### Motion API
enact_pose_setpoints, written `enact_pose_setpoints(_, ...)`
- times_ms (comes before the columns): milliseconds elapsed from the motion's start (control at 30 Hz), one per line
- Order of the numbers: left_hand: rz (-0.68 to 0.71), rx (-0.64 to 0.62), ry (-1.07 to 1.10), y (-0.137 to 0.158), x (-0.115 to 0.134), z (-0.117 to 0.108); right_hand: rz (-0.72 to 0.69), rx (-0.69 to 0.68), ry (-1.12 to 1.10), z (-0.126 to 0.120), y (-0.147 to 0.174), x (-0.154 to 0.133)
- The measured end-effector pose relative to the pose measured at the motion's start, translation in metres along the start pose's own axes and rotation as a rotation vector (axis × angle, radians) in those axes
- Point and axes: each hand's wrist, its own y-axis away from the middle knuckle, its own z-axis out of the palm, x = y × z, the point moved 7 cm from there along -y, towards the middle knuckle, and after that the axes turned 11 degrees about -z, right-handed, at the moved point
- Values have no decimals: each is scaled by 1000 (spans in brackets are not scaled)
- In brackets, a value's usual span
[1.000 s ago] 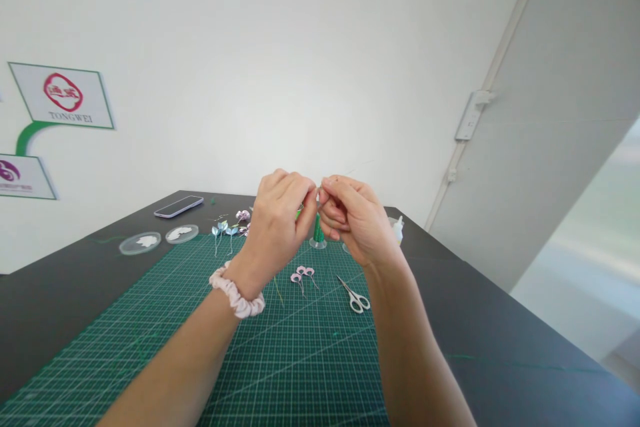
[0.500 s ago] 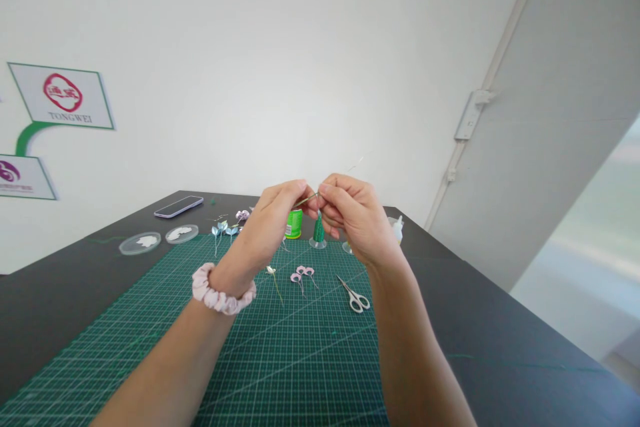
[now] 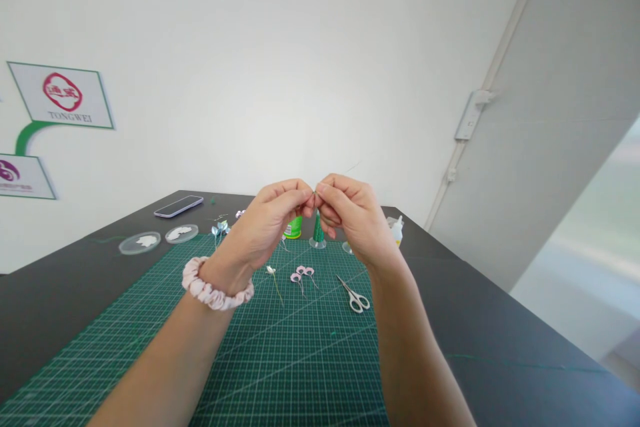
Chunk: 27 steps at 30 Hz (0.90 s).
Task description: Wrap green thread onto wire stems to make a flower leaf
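Note:
My left hand (image 3: pixel 280 213), with a pale scrunchie (image 3: pixel 215 290) at the wrist, is closed in a pinch. Its fingertips meet those of my right hand (image 3: pixel 353 217), also pinched, above the far part of the cutting mat (image 3: pixel 295 360). Between them is a thin greenish wire stem, mostly hidden by fingers. A fine wire end (image 3: pixel 354 166) sticks up behind my right hand. Just below the fingers stands a spool of green thread (image 3: pixel 319 232). On the mat lie pink petals on wires (image 3: pixel 302 274), a white bud on a stem (image 3: pixel 273 271) and small scissors (image 3: pixel 355 297).
A green tin (image 3: pixel 293 228) stands behind my hands, and a white glue bottle (image 3: pixel 397 230) at the right. Blue wired leaves (image 3: pixel 219 230), clear dishes with white pieces (image 3: pixel 140 243) and a phone (image 3: pixel 179 206) lie to the left on the black table (image 3: pixel 480 320).
My left hand's thumb and fingertips have slid right along the stem, up against my right fingertips, covering the bit of stem that showed. My right hand has shifted slightly left.

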Motion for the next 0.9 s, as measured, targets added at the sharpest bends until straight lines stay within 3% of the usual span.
enact_pose_setpoints(200,103,151,-197,2,5,-8,17,34,-69,-2,-1,2)
enact_pose_setpoints(500,433,391,-714,17,24,-4,56,75,-65,-1,-2,2)
enact_pose_setpoints(733,775,481,-1010,29,32,8,82,142,-116,1,-2,4)
enact_pose_setpoints(900,852,502,-1095,31,31,12,63,171,-117,1,-3,3)
